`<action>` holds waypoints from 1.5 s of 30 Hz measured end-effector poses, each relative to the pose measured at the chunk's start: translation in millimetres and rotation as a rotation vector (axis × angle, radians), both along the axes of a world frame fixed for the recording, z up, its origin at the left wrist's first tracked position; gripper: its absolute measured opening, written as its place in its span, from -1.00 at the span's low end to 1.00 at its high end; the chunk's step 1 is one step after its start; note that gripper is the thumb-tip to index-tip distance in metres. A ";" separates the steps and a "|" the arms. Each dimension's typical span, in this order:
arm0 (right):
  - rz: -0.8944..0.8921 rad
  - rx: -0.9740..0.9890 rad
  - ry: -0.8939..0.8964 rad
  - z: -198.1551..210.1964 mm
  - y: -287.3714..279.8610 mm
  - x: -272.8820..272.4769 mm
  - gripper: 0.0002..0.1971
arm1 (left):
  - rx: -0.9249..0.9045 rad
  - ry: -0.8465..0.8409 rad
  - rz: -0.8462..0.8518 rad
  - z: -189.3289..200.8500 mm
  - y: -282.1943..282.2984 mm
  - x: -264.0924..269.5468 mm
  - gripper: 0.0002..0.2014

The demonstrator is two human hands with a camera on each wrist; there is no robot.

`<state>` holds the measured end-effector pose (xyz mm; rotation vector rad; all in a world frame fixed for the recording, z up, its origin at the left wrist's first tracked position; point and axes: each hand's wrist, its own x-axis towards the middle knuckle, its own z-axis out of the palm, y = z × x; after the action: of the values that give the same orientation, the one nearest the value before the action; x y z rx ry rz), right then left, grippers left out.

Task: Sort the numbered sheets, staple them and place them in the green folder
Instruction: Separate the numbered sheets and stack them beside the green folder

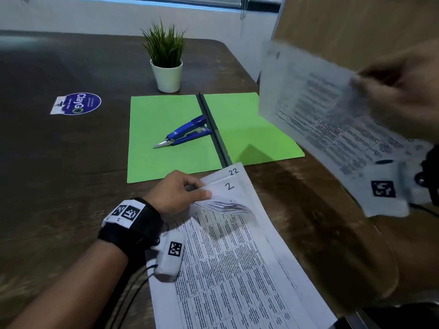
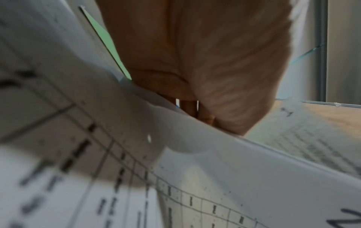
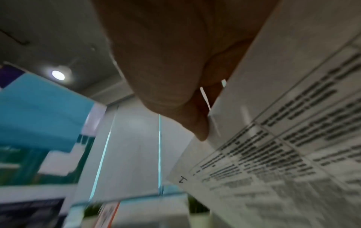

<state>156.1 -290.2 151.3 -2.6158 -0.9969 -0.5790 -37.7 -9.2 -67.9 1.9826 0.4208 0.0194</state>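
A stack of printed sheets (image 1: 237,257) lies on the brown table near me, with sheets marked "2" and "22" showing at its far end. My left hand (image 1: 180,191) pinches the lifted corners of several top sheets (image 2: 175,131). My right hand (image 1: 399,96) holds one blurred printed sheet (image 1: 332,119) up in the air at the right; in the right wrist view that sheet (image 3: 283,138) is pinched at its edge. The green folder (image 1: 166,138) lies open beyond the stack. A blue stapler (image 1: 187,134) rests on its left half.
A small potted plant (image 1: 166,65) in a white pot stands behind the folder. A blue round sticker (image 1: 76,103) is on the table at the left. A wooden panel (image 1: 356,24) rises at the right.
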 end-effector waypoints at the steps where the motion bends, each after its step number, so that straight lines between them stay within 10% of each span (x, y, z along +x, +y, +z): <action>1: 0.038 -0.090 0.002 -6.2 13.2 -15.9 -0.64 | -0.006 0.000 0.002 0.0 -0.2 0.2 -0.87; 9: -0.022 -0.608 0.254 -144.6 83.4 -45.2 -0.87 | -0.001 -0.002 -0.005 -2.2 1.0 0.7 -0.87; 21: -0.017 -0.570 0.474 -154.2 115.2 -36.6 -0.72 | -0.010 0.022 -0.028 -2.4 2.1 2.0 -0.89; 29: 0.005 -0.072 0.495 -167.0 94.7 -24.2 -0.69 | -0.014 0.025 -0.023 -3.9 3.2 1.6 -0.88; 33: 0.199 0.351 0.880 -175.0 69.9 -58.5 -0.64 | -0.013 0.038 -0.029 -5.2 3.7 2.2 -0.88; 45: 0.229 0.386 0.948 -220.4 60.5 -65.3 -0.77 | -0.021 0.043 -0.042 -4.5 3.4 3.2 -0.87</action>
<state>90.8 -229.6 -69.1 -1.9909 -0.7288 0.4617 -34.5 -5.8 -72.4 1.9738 0.4053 -0.0537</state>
